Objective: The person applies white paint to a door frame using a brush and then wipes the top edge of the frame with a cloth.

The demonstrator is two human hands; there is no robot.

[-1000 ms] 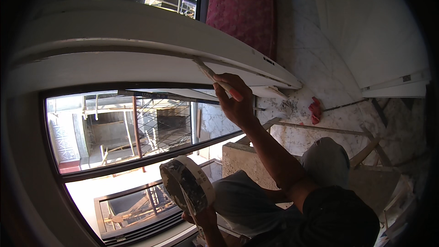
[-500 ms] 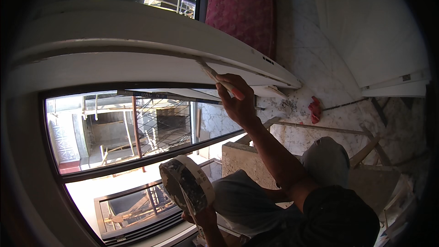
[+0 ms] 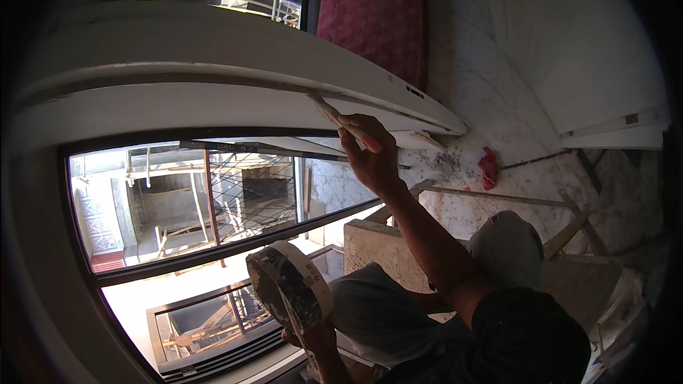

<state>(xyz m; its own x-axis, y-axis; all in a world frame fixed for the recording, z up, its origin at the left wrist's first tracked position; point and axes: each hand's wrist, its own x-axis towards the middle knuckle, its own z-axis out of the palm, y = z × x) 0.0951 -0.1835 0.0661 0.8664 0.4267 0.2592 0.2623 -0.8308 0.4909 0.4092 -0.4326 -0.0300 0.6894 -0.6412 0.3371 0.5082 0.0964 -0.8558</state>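
Observation:
My right hand (image 3: 368, 144) is closed around a paintbrush (image 3: 326, 110), its fingers wrapped on the handle. The bristles touch the pale wall surface beside a long groove above the window. Lower down, my left hand (image 3: 318, 341) grips a round paint bucket (image 3: 313, 281) from below. The bucket is white outside, smeared with dark and pale paint, and tilted so that its round face shows. A thin pale strip crosses that face, perhaps the bucket's handle. Part of the left hand's fingers is hidden by the bucket.
A dark-framed window (image 3: 206, 256) opens beside me onto bright scaffolding. Below my right arm stands a rough board (image 3: 373, 249) near wooden bars (image 3: 505, 198). Crumbs and a red cloth (image 3: 488, 168) lie on the marble floor, with a red mattress (image 3: 373, 21) farther off.
Almost nothing differs. The brush and my right hand have shifted very slightly, and the whole view has moved a little; both hands keep their hold.

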